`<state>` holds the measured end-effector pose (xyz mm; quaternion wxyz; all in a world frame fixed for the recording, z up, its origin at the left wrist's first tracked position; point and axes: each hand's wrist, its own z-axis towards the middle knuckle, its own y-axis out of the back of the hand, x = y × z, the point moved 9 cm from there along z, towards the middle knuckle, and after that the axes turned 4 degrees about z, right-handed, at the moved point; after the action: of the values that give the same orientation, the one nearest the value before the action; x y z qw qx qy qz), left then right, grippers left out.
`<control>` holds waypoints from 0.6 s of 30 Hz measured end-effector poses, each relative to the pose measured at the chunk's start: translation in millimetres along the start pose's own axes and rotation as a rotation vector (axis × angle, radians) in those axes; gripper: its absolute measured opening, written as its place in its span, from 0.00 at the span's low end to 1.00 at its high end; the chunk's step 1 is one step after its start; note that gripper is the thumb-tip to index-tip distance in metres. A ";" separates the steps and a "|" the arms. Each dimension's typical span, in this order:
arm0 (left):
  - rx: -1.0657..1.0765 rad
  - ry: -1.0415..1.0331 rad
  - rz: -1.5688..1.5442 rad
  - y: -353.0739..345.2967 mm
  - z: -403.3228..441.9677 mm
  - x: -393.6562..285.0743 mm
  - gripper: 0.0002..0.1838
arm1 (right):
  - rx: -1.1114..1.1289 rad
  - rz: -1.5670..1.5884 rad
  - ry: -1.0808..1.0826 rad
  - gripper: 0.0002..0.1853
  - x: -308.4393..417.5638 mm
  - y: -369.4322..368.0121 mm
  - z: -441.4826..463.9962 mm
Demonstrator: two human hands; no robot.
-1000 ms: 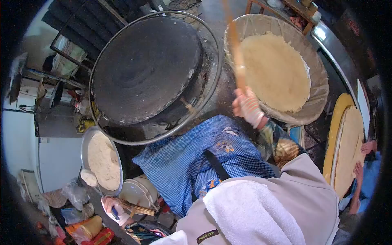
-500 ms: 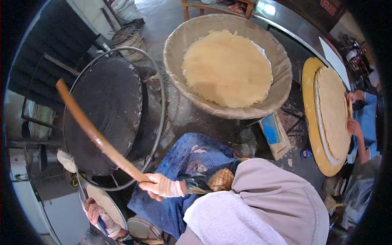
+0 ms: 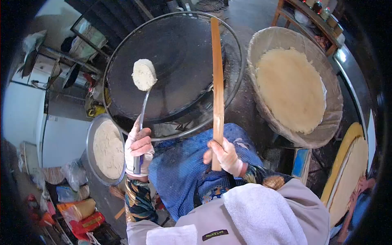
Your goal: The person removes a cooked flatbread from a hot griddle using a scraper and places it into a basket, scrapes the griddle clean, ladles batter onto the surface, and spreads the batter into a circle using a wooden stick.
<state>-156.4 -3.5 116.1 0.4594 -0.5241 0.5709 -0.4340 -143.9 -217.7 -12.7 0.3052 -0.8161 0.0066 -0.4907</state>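
My left hand (image 3: 139,150) is wrapped round the handle of a ladle (image 3: 143,107). The ladle's bowl is heaped with pale batter (image 3: 144,74) and is held over the dark round griddle (image 3: 175,53). My right hand (image 3: 225,156) grips a long flat wooden stick (image 3: 218,81) near its lower end. The stick points up and away, across the right side of the griddle. Both hands wear pale fingerless wraps. At the left, below the griddle's ring, sits a metal basin (image 3: 89,143) of batter (image 3: 108,149).
A lined basket (image 3: 261,106) at the right holds large flat pancakes (image 3: 290,87). A co-worker's hands (image 3: 361,190) are by a yellow round board (image 3: 353,132) with another stack on it. Plastic bags and packets (image 3: 87,222) lie at the lower left.
The ladle with batter has come up from beside the basin to over the griddle. The stick has swung from slanting left to nearly upright in view. The camera view has turned back left.
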 end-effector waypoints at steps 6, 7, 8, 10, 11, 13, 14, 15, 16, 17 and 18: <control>-0.290 -0.061 1.009 19.3 -23.0 -30.6 0.35 | -0.189 -0.643 0.504 0.09 12.2 5.8 87.8; -0.347 -0.077 1.197 19.7 -27.6 -38.9 0.37 | -0.283 -0.619 0.511 0.09 11.0 16.1 99.1; -0.391 -0.100 1.354 21.7 -33.3 -49.1 0.38 | -0.349 -0.916 0.749 0.09 14.1 17.7 102.7; -0.453 -0.158 1.852 23.1 -38.5 -74.9 0.35 | -0.378 -1.107 0.736 0.10 14.5 30.5 123.4; -0.472 -0.177 2.105 28.8 -38.5 -87.5 0.33 | -0.370 -1.202 0.744 0.10 17.1 32.8 127.8; -0.125 -0.532 2.637 25.0 -26.2 -90.0 0.32 | -0.322 -0.957 0.490 0.10 44.0 41.5 130.8; -0.107 -0.554 2.754 27.3 -21.6 -87.4 0.33 | -0.322 -0.841 0.494 0.11 46.3 52.3 137.0; -0.089 -0.578 2.871 32.3 -16.6 -84.8 0.33 | -0.317 -0.787 0.489 0.11 43.6 65.8 150.1; -0.140 -0.562 3.005 49.8 -9.7 -89.2 0.32 | -0.315 -0.791 0.461 0.11 38.1 78.8 159.4; -0.096 -0.539 3.062 58.1 -3.0 -87.9 0.30 | -0.313 -0.794 0.432 0.11 40.1 83.5 162.8; -0.067 -0.549 3.098 73.3 2.9 -91.6 0.30 | -0.314 -0.801 0.416 0.11 45.0 84.2 162.2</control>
<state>-165.6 93.2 50.3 -0.5143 -0.4781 -0.4435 -0.5570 34.3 -220.4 -73.2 -0.0427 -0.6750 -0.1736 -0.7158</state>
